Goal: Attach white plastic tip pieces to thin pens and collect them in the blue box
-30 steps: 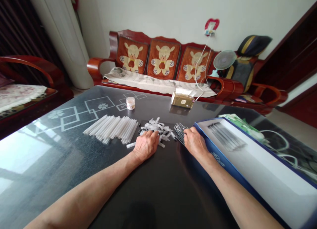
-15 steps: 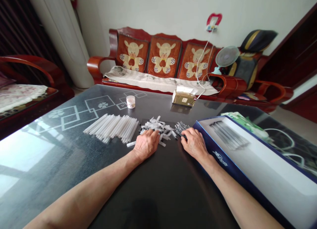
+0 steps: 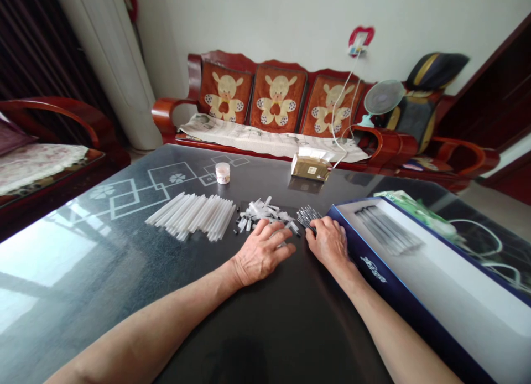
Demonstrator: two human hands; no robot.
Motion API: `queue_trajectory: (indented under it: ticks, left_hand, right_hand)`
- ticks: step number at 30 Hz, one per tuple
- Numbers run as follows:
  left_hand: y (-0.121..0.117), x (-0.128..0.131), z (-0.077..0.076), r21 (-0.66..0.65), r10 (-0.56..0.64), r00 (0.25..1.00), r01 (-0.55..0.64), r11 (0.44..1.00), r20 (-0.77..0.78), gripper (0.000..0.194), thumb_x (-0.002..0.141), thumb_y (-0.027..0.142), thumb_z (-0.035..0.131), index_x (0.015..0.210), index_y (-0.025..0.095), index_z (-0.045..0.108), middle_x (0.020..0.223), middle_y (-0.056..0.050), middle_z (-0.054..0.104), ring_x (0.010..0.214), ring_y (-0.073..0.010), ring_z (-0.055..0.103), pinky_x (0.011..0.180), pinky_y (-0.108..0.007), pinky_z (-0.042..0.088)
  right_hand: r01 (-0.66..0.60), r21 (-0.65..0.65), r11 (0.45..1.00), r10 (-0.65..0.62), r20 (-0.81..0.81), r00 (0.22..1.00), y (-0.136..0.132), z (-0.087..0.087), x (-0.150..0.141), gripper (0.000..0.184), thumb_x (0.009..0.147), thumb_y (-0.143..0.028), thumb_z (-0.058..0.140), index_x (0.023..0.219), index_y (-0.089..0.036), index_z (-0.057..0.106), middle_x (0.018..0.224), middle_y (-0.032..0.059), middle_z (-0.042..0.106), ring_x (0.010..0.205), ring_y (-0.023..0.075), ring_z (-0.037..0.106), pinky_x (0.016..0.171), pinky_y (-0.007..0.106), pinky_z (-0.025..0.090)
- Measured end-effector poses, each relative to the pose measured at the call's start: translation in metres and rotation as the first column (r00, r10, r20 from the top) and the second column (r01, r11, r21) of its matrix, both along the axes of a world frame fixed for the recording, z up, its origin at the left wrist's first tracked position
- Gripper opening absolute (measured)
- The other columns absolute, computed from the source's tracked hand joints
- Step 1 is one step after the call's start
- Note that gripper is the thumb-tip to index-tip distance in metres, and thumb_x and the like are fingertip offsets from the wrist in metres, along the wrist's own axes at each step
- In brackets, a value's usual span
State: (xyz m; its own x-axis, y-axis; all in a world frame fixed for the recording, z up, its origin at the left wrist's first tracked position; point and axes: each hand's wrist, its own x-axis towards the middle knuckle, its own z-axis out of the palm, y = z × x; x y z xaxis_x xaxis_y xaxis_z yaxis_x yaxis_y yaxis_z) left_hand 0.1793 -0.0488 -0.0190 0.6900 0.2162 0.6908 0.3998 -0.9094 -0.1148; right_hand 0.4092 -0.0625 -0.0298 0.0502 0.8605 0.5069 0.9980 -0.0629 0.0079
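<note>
My left hand (image 3: 265, 250) is palm down at the near edge of a loose pile of white pen caps (image 3: 261, 209). Its fingers are bent and apart; a whitish piece shows beneath them, partly hidden. My right hand (image 3: 327, 240) rests beside the blue box, its fingers curled over the near ends of a bunch of thin pen refills (image 3: 306, 214) with silvery tips. How many it grips is hidden. Left of the caps, a row of translucent white pen barrels (image 3: 197, 215) lies side by side on the dark table (image 3: 265, 328).
A long blue box (image 3: 448, 262) with a white inside holds several dark, clear-bodied pens (image 3: 388, 229). Beyond it are a green packet (image 3: 410, 209) and a white cable (image 3: 481, 229). A small white tub (image 3: 223, 174) and a tissue box (image 3: 311, 167) stand farther back.
My left hand has moved right and toward me, its fingers spreading and uncovering more caps. A white piece left of that hand no longer shows there. My right hand stays at the refills.
</note>
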Motion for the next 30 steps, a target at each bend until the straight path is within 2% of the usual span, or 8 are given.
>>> queue_trajectory:
  ticks: [3,6,11,14,17,22,26,30]
  left_hand:
    - [-0.003,-0.001,0.002,0.028,-0.014,0.999,0.013,1.0,0.032,0.026,0.092,0.021,0.05,0.112,0.03,0.064,0.133,-0.006,0.054,0.113,-0.0248,0.051,0.093,-0.042,0.044]
    - [-0.004,-0.002,0.003,0.022,-0.078,0.996,0.078,0.997,0.043,0.03,0.093,0.016,0.048,0.117,0.025,0.062,0.124,-0.009,0.059,0.106,-0.0205,0.055,0.086,-0.033,0.05]
    - [-0.008,-0.003,0.01,0.027,-0.272,0.961,0.271,0.962,0.046,0.026,0.095,0.014,0.042,0.113,0.012,0.06,0.12,-0.014,0.061,0.124,-0.0237,0.051,0.098,-0.034,0.05]
    - [-0.009,-0.002,0.01,0.016,-0.327,0.944,0.326,0.945,0.041,0.025,0.095,0.013,0.041,0.113,0.01,0.058,0.126,-0.016,0.059,0.133,-0.0235,0.044,0.105,-0.034,0.046]
    - [-0.006,-0.002,0.003,-0.009,-0.293,0.952,0.295,0.956,0.086,0.026,0.094,0.011,0.042,0.116,0.01,0.055,0.131,-0.017,0.056,0.133,-0.0226,0.044,0.105,-0.032,0.047]
    - [0.008,-0.002,-0.011,-0.128,0.024,0.966,0.009,0.992,0.256,0.032,0.091,0.006,0.04,0.12,0.011,0.054,0.119,-0.014,0.062,0.112,-0.0165,0.06,0.092,-0.026,0.052]
    - [0.016,-0.003,-0.012,-0.127,0.324,0.936,-0.308,0.943,0.137,0.027,0.092,0.013,0.044,0.114,0.015,0.059,0.095,-0.009,0.066,0.087,-0.0201,0.062,0.079,-0.033,0.052]
    - [0.016,-0.003,-0.012,-0.066,0.428,0.903,-0.425,0.903,0.028,0.025,0.092,0.019,0.048,0.113,0.019,0.061,0.078,-0.005,0.064,0.075,-0.0211,0.06,0.074,-0.035,0.047]
  right_hand:
    - [-0.141,0.099,0.985,0.156,-0.159,0.975,-0.001,0.008,-0.004,0.018,0.087,-0.026,0.051,0.093,-0.018,0.066,0.097,0.0109,0.064,0.091,0.0252,0.058,0.082,0.039,0.043]
    - [-0.274,0.208,0.939,0.342,-0.485,0.805,0.001,0.017,-0.018,0.024,0.091,-0.03,0.045,0.099,-0.019,0.065,0.101,0.0095,0.068,0.094,0.0225,0.062,0.082,0.036,0.048]
    - [-0.33,0.086,0.94,0.143,-0.978,0.152,0.007,0.029,-0.049,0.032,0.087,-0.047,0.053,0.103,-0.022,0.064,0.098,0.007,0.073,0.076,0.0198,0.068,0.053,0.027,0.051]
    - [-0.277,0.069,0.959,0.004,-0.974,-0.226,0.012,0.033,-0.057,0.029,0.081,-0.046,0.064,0.093,-0.02,0.067,0.087,0.0071,0.075,0.066,0.0167,0.068,0.048,0.024,0.051]
    - [-0.137,0.043,0.99,-0.025,-0.887,-0.461,0.019,0.035,-0.052,0.021,0.076,-0.036,0.072,0.084,-0.018,0.067,0.071,0.0048,0.073,0.053,0.012,0.062,0.039,0.018,0.045]
    - [-0.041,0.079,0.996,0.041,-0.815,-0.578,0.024,0.03,-0.039,0.019,0.07,-0.029,0.078,0.075,-0.018,0.063,0.072,0.0029,0.073,0.058,0.0112,0.065,0.04,0.016,0.047]
    - [-0.069,0.168,0.983,0.112,-0.862,-0.494,0.022,0.02,-0.046,0.029,0.062,-0.034,0.084,0.076,-0.018,0.063,0.075,0.0017,0.072,0.062,0.012,0.067,0.046,0.017,0.05]
    - [-0.186,0.242,0.952,0.15,-0.902,-0.405,0.013,0.013,-0.069,0.034,0.061,-0.039,0.084,0.079,-0.019,0.062,0.075,-0.0009,0.07,0.066,0.0122,0.066,0.053,0.019,0.052]
